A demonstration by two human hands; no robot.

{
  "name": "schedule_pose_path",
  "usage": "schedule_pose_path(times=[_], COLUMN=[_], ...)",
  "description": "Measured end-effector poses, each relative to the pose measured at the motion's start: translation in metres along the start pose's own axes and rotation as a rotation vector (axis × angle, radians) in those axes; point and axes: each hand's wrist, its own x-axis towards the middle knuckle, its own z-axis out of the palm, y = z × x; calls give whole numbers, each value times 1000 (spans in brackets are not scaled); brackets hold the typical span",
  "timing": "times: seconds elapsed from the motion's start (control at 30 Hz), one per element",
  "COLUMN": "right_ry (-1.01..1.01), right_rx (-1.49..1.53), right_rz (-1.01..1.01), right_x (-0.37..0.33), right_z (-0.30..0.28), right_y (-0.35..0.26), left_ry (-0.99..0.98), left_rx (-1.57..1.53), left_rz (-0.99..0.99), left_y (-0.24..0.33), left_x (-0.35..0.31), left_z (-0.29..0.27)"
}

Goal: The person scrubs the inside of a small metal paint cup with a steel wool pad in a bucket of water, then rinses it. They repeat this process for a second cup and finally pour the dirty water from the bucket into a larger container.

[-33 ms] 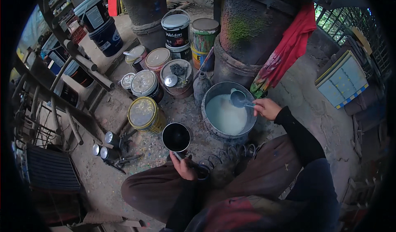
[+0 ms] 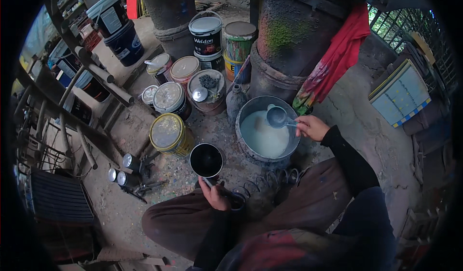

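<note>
Ladle [image 2: 278, 116] is the thing in play here: a small metal scoop with a bluish handle, held by the right hand [image 2: 312, 127], which is closed around the handle end. The bowl of it hangs just over the far rim of a grey metal bucket [image 2: 251, 108] with milky white liquid [image 2: 264, 137] in it, and the bucket sits on the paint-speckled floor [image 2: 219, 129] right in front of the person's knees.

Left hand [image 2: 213, 194] is wrapped around the handle of a black mug [image 2: 206, 160], which stands on the floor just left of the bucket, near but not touching it as far as I can see. The mug's inside looks dark; can't tell if there's anything in it.

Around that: a yellow tin with a grubby lid [image 2: 168, 134] just left of the mug, a cluster of lidded paint cans [image 2: 185, 85] further back, and a red cloth [image 2: 337, 59] draped off the big drum behind.

If I were doing this, I'd keep the scoop level and low, and pin the mug down firmly so it doesn't tip. Probably worth sliding the mug closer to the rim so drips land in the bucket and not on the floor.
</note>
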Motion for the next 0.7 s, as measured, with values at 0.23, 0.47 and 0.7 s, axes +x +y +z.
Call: schedule_pose_path(times=[0.23, 0.47, 0.7], right_ry=[-22, 112, 90], right_rx=[209, -4, 358], right_rz=[-29, -154, 129], right_x=[-8, 1, 20], right_z=[5, 4, 57], right_y=[-22, -26, -18], left_ry=[-17, -25, 0], left_rx=[-17, 6, -13], left_rz=[8, 9, 25], left_y=[-4, -3, -7], left_x=[0, 0, 0], left_z=[-3, 1, -5])
